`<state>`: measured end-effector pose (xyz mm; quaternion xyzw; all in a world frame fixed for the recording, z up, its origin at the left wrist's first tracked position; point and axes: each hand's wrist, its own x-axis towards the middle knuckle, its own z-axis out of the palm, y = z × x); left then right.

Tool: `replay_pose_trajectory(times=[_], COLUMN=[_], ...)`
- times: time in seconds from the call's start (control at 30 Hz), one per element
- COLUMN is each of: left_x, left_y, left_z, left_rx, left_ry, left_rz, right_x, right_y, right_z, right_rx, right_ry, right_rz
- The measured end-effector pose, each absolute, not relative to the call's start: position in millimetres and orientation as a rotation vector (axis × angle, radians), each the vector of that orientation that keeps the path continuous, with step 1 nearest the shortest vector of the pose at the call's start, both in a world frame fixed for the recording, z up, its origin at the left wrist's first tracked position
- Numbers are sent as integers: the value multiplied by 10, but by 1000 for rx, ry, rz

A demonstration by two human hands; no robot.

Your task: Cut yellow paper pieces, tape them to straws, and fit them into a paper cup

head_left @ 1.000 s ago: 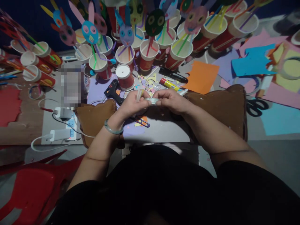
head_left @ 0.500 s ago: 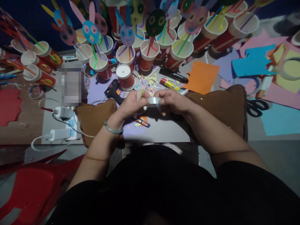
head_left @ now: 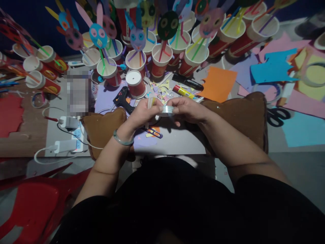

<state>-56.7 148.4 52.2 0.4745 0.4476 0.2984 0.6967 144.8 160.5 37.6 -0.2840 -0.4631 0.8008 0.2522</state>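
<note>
Between my two hands is a roll of clear tape (head_left: 166, 110), its shiny edge facing up. My left hand (head_left: 146, 112) is closed on the roll's left side and also has a pale yellowish strip (head_left: 151, 102) between its fingers. Thumb and fingers of my right hand (head_left: 186, 109) pinch the roll's right side. Just beyond the hands lie small paper scraps (head_left: 158, 88). A purple cutter (head_left: 154, 132) lies below my left hand. A black glue gun (head_left: 123, 99) is to its left.
Red paper cups (head_left: 161, 61) with straws and paper rabbit faces (head_left: 98, 35) fill the back. Brown cushions (head_left: 238, 118) lie under both forearms. Black scissors (head_left: 278, 117) and coloured sheets (head_left: 219, 83) are at the right. A power strip (head_left: 80, 137) with cables and a red chair (head_left: 35, 206) are left.
</note>
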Motion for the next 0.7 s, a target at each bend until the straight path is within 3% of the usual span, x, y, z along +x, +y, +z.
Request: replay_pose_trajectory(times=[0.7], left_x=[-555], left_y=[1509], left_z=[505], left_rx=[1191], left_ry=[1013], left_rz=[716], right_x=[1446], right_y=[1613], right_z=[370], right_rx=[-833], right_ry=[-1344], right_rz=[2087])
